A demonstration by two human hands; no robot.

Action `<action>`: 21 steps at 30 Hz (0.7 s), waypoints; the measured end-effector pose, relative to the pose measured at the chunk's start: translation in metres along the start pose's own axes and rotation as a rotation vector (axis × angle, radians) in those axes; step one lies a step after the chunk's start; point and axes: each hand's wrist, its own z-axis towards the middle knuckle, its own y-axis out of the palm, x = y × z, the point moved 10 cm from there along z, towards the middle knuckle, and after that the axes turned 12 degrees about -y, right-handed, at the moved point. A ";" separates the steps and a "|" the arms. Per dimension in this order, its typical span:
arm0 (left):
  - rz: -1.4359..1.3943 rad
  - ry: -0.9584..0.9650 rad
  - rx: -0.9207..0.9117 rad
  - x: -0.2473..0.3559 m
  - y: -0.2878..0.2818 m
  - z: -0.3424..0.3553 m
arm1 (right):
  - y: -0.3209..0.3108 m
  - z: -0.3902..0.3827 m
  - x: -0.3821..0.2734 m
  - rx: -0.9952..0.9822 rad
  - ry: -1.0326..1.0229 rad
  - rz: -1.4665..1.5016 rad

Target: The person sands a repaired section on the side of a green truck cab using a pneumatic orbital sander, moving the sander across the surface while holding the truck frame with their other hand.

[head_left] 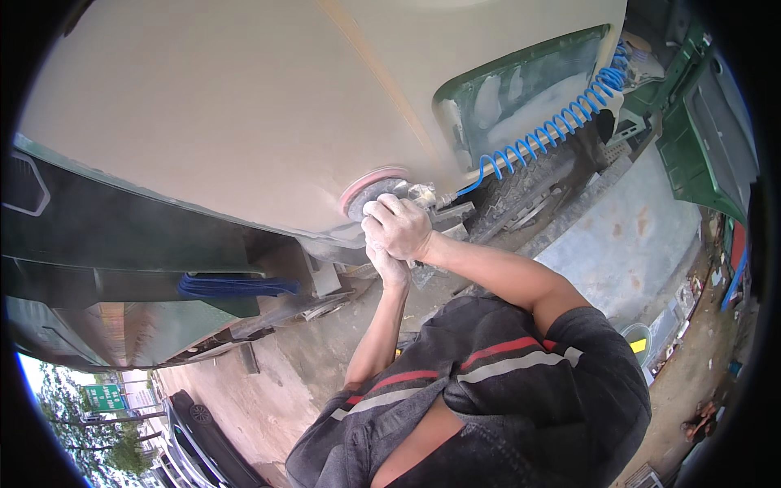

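Observation:
Both my hands are closed together round a round pneumatic sander (368, 198) with a pinkish pad. The pad's face is against the beige panel (236, 106) of a large vehicle body, close to its lower edge. My right hand (400, 228) wraps over the tool's body, its fingers dusted white. Just below it, my left hand (385, 262) grips from underneath, partly covered by the right. A coiled blue air hose (561, 124) runs from the sander's fitting up to the right. Much of the tool's body is hidden behind my fingers.
Right of the sander is a green recessed section (521, 93) with whitish patches. A grey sheet (626, 236) lies to the right, near a green panel (704, 146). Bundled blue cord (236, 285) hangs at left. A dark car (203, 443) stands at lower left.

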 end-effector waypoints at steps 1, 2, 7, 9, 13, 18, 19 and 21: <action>-0.105 -0.074 0.011 -0.023 -0.015 -0.002 | 0.004 -0.009 -0.006 0.015 0.004 0.005; -0.125 -0.068 0.019 -0.021 -0.011 -0.001 | 0.006 -0.013 -0.006 0.037 -0.002 -0.002; 0.015 0.012 -0.104 0.048 0.008 0.013 | -0.036 0.050 0.001 0.182 0.030 -0.009; 0.041 0.063 -0.114 0.062 0.000 0.015 | -0.030 0.055 -0.006 0.153 0.045 -0.016; -0.153 -0.038 -0.003 0.062 -0.018 -0.003 | 0.021 0.036 -0.046 0.084 0.004 -0.024; 0.010 -0.014 -0.066 0.066 -0.050 0.001 | 0.031 0.033 -0.059 0.095 0.053 -0.018; 0.072 -0.013 -0.062 0.063 -0.043 0.004 | 0.020 0.033 -0.048 0.129 0.069 -0.022; 0.176 -0.071 -0.070 0.049 -0.022 0.011 | -0.006 0.021 -0.015 0.171 0.181 -0.032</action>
